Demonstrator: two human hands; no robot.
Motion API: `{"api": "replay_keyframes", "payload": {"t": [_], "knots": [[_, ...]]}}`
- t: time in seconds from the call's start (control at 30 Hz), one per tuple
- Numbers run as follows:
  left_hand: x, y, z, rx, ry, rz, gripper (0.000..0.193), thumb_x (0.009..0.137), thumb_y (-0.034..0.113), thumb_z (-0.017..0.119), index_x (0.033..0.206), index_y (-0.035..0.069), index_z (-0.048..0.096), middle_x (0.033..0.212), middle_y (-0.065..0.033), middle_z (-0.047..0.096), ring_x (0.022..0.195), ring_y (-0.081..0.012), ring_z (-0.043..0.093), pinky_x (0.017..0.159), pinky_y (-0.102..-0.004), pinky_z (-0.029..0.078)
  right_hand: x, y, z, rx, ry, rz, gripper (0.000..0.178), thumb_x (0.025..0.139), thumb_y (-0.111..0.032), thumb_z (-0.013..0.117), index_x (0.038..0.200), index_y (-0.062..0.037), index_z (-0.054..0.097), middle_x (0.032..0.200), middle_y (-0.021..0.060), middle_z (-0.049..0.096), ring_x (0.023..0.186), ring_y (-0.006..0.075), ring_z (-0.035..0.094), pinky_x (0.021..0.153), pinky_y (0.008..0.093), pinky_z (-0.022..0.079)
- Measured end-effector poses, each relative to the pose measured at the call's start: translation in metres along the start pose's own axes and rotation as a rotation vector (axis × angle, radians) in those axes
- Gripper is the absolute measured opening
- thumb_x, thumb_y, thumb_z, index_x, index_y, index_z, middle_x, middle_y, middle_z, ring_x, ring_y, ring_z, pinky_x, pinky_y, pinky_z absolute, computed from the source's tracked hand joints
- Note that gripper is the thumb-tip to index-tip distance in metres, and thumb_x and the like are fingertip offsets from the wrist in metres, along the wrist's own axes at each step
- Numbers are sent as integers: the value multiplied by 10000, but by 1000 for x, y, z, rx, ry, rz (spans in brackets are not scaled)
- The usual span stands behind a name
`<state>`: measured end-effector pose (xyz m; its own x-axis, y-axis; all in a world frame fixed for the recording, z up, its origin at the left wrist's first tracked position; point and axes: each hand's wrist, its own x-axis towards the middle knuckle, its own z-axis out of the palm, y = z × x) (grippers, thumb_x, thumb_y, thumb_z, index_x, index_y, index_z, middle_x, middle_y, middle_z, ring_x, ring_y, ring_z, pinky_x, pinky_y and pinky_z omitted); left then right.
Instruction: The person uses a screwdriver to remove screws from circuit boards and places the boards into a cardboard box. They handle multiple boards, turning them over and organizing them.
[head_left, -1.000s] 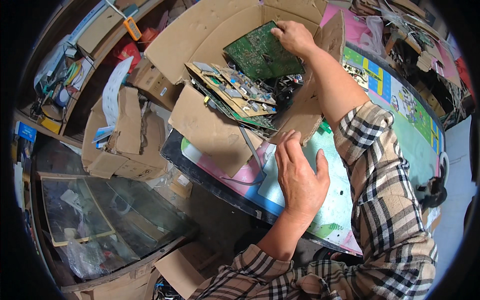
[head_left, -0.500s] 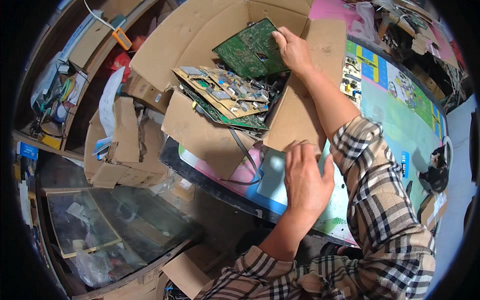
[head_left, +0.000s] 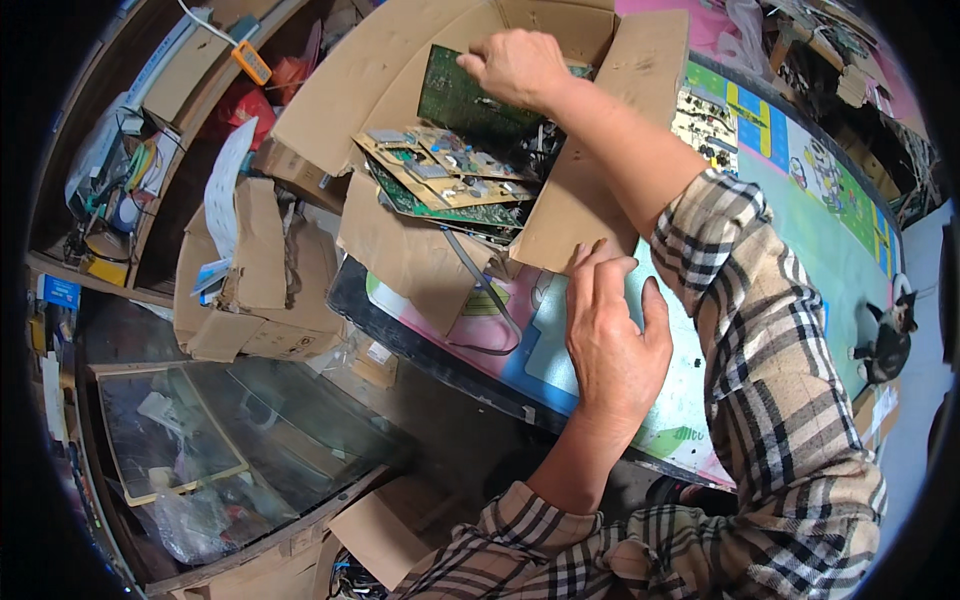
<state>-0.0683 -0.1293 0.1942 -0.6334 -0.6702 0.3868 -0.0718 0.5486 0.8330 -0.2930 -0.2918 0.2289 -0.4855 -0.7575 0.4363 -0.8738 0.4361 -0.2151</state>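
My right hand (head_left: 515, 72) is closed at the top edge of a green circuit board (head_left: 475, 105), which stands tilted inside an open cardboard box (head_left: 575, 190). Part of the board is hidden behind the hand and wrist. In front of it, tan circuit boards with components (head_left: 450, 165) lie stacked over green ones, jutting past the box's near side. A dark flat cable (head_left: 475, 270) hangs from the stack onto the table. My left hand (head_left: 615, 335) is open, fingers stretched and thumb apart, its fingertips at the lower edge of the box's right flap.
The table (head_left: 790, 250) has a colourful printed cover. Another tan circuit board (head_left: 706, 128) lies right of the box. A small black-and-white cat (head_left: 885, 340) is at the right edge. Left are a torn carton (head_left: 260, 265), shelves (head_left: 150, 215) and a glass-topped case (head_left: 240, 430).
My right hand has moved left and up across the green board, which now sits farther left and lower in the box. My left hand stays by the flap. The cat has shifted its posture.
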Motion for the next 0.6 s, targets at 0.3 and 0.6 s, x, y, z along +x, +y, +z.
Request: {"api": "replay_keyframes", "payload": {"t": [0.3,0.6], "knots": [[3,0,-12,32,42,72,332,818,80,639,1120,-18,542,1272,-248,491,1239,-416,426,1041,-473,329,35,2,-4,363,-2,317,343,759,-360,649,904,-59,727,945,194,685,940,327,660,816,410,517],[3,3,-17,-8,-9,67,357,800,37,649,1136,-6,536,1325,-249,444,1261,-431,401,1053,-465,326,37,-2,0,589,-135,99,366,746,-393,756,916,-70,728,837,103,698,844,224,660,780,350,504]]}}
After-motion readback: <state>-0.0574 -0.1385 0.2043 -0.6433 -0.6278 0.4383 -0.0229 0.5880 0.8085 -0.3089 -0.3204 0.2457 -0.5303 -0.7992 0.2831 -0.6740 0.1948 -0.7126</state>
